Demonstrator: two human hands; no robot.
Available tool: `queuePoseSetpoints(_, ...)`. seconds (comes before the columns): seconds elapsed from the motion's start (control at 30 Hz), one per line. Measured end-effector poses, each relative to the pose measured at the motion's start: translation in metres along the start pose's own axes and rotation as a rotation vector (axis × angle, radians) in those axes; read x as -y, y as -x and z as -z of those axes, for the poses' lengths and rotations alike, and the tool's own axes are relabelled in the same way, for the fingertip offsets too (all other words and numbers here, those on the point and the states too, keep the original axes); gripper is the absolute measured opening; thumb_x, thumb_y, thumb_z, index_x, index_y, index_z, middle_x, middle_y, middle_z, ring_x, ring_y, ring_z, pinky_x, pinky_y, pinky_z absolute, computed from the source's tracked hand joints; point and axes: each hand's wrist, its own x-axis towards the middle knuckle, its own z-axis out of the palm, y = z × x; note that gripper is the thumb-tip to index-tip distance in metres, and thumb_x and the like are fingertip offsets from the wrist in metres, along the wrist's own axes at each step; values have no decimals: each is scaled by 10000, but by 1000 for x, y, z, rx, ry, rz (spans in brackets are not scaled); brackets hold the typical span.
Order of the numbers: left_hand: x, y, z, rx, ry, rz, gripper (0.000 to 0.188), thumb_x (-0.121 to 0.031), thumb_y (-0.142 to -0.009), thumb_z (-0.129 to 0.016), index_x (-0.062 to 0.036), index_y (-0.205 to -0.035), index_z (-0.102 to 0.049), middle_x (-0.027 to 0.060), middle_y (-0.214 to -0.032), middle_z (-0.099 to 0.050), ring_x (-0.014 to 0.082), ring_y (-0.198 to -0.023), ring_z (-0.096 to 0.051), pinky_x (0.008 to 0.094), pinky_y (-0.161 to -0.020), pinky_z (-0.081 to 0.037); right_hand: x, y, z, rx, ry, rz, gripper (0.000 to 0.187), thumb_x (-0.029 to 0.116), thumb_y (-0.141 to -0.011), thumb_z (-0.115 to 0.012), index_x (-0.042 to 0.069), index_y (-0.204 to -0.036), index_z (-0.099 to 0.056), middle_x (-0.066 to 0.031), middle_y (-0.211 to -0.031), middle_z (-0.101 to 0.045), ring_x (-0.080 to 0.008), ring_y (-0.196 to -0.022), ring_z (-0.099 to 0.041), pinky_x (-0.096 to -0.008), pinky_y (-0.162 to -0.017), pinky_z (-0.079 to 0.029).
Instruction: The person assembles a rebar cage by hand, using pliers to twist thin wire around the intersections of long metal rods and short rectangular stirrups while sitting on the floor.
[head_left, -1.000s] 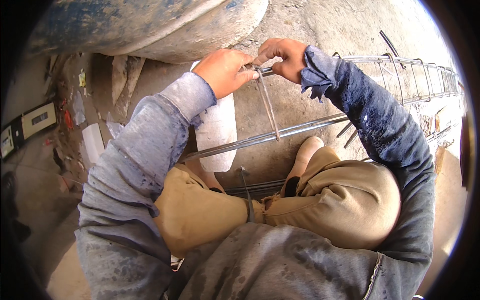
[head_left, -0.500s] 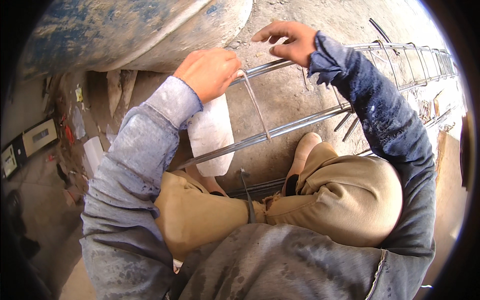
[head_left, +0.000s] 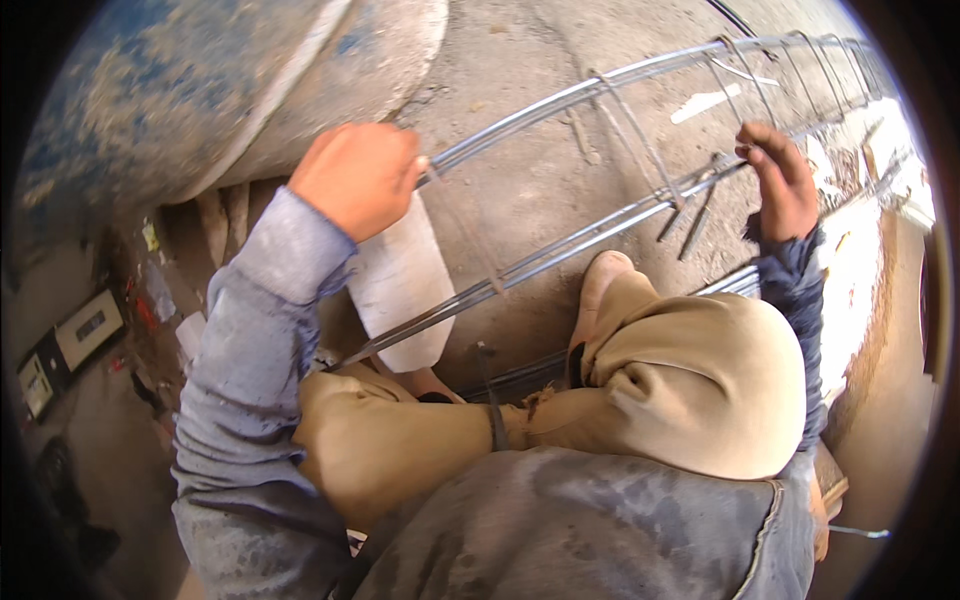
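Steel bars point(head_left: 545, 104) between palm-down left hand point(head_left: 355, 182) and right hand point(head_left: 786, 190); fingers curled, grips unclear.

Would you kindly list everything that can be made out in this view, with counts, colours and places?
Metal rod frame: 1, silvery, centre to upper right
Cross-ties: at least five, brownish grey, along the frame
White block: 1, left of centre, under the lower rods
Rounded vessel: 1, blue and whitish, upper left
Short rods: 2, dark, ground right of centre
Pale scrap: 1, whitish, ground, upper right
Panelled object: 1, beige and black, far left
Litter: several, mixed colours, left
Trousers: 1 pair, tan, lower centre
Top: 1, greyish blue, bottom
Left hand: 1, bare, closed at the upper rods' left end
Right hand: 1, bare, by the lower rods, contact unclear
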Motion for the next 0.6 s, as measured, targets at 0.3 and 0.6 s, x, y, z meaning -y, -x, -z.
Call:
queuePoseSetpoints(0.3, -8, -8, 11, 227, 45, 151, 208, -162, -834, -567, 32, -758, -557, 244, -701, -550, 439, -703, -531, 484, -611, -400, -144, 99, 24, -294, -107, -305, 259, 6, -844, -509, 13, -1092, -583, -87, -946, -613, -162, -839, -588, -293, -719, -507)
queuePoseSetpoints(0.6, 4, 0, -3, 227, 294, 303, 295, -222, -873, -528, 43, -773, -608, 197, -636, -554, 301, -604, -536, 399, -608, -416, -229, 72, -45, -386, 778, -692, 646, 416, -668, -740, 113, -1195, -521, -255, -1132, -532, -366, -1025, -544, -432, -853, -450)
